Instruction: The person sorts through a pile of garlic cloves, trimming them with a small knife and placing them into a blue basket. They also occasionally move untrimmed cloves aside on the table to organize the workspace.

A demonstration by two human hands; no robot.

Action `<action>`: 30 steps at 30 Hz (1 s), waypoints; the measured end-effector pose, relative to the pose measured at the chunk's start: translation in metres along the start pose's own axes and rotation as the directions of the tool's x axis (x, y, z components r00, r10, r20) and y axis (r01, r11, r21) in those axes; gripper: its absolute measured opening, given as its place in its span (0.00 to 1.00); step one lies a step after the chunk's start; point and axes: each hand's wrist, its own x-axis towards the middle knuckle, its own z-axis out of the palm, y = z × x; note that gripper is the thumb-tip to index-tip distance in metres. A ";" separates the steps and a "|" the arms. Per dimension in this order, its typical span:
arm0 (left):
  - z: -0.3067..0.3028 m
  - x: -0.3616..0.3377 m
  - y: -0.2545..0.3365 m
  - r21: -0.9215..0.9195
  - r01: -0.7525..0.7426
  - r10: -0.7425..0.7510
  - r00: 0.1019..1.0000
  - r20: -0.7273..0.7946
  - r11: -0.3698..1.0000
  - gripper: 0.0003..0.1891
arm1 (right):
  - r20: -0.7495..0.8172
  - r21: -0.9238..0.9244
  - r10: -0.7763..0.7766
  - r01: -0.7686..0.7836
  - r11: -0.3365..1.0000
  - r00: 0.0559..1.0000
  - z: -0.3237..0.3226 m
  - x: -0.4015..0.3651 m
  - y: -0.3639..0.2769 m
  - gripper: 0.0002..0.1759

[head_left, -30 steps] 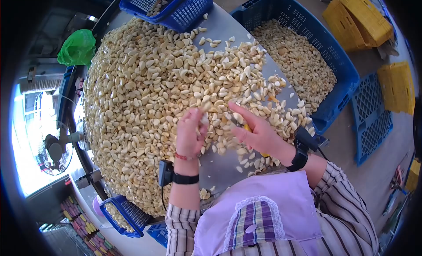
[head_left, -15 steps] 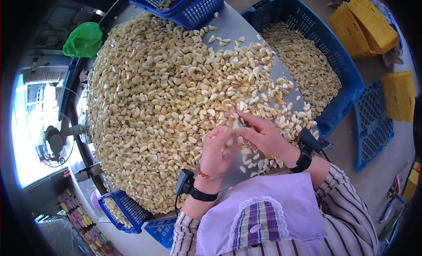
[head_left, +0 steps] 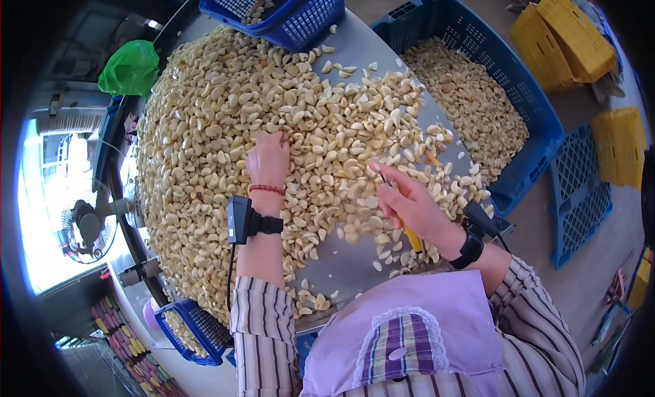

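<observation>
A wide heap of pale, curved nut-like pieces (head_left: 198, 185) spreads over the metal table (head_left: 334, 257). My left hand (head_left: 269, 158) reaches into the middle of the heap, its fingers curled down among the pieces; what they grip, if anything, is hidden. To the right, my right hand (head_left: 409, 199) is closed round a thin tool with a yellow handle (head_left: 413, 240), its narrow end by my thumb and forefinger. Loose pieces lie below and beside this hand, some blurred.
A blue basket (head_left: 293, 25) stands at the table's far edge. On the right is a large blue crate (head_left: 539, 134) of pieces, with yellow crates (head_left: 580, 35) beyond. A small blue basket (head_left: 215, 329), a green bag (head_left: 128, 68) and a fan (head_left: 87, 218) are at left.
My left hand has left my right hand and moved left and forward onto the heap. My right hand has shifted slightly right, and its yellow-handled tool shows more clearly.
</observation>
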 end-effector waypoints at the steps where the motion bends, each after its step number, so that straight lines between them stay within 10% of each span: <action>1: 0.000 0.001 0.001 0.001 -0.002 0.002 1.000 0.003 1.000 0.09 | -0.002 0.009 0.006 -0.006 1.000 1.000 -0.001 0.000 0.001 0.31; 4: 0.004 0.005 -0.004 0.006 -0.006 0.006 0.999 -0.035 1.000 0.10 | 0.000 -0.001 0.004 -0.004 1.000 1.000 -0.001 -0.003 -0.001 0.31; 7: 0.009 0.001 -0.017 -0.455 0.205 -0.139 0.975 0.176 0.867 0.11 | 0.003 -0.018 -0.032 0.032 0.999 0.999 -0.002 -0.005 0.000 0.31; 10: -0.027 -0.038 0.002 -0.842 0.511 -0.220 0.853 0.473 0.174 0.09 | -0.020 -0.056 -0.001 0.000 0.998 1.000 0.003 -0.008 -0.004 0.30; 17: -0.054 -0.115 0.052 -0.866 0.487 -0.156 0.852 0.499 -0.110 0.07 | 0.171 -0.439 -0.178 0.237 0.867 0.969 0.017 -0.010 0.006 0.36; 24: -0.073 -0.147 0.077 -0.867 0.489 0.072 0.872 0.484 -0.093 0.07 | 0.271 -0.347 0.135 -0.034 0.937 0.953 0.036 -0.027 -0.025 0.34; 29: -0.080 -0.163 0.069 -0.803 0.580 0.089 0.815 0.573 -0.140 0.08 | 0.412 -0.367 -0.111 0.276 0.888 0.904 0.035 -0.024 -0.005 0.31; 30: -0.076 -0.169 0.065 -0.759 0.565 0.145 0.822 0.551 -0.324 0.08 | 0.395 -0.401 -0.038 0.210 0.892 0.918 0.035 -0.027 -0.009 0.31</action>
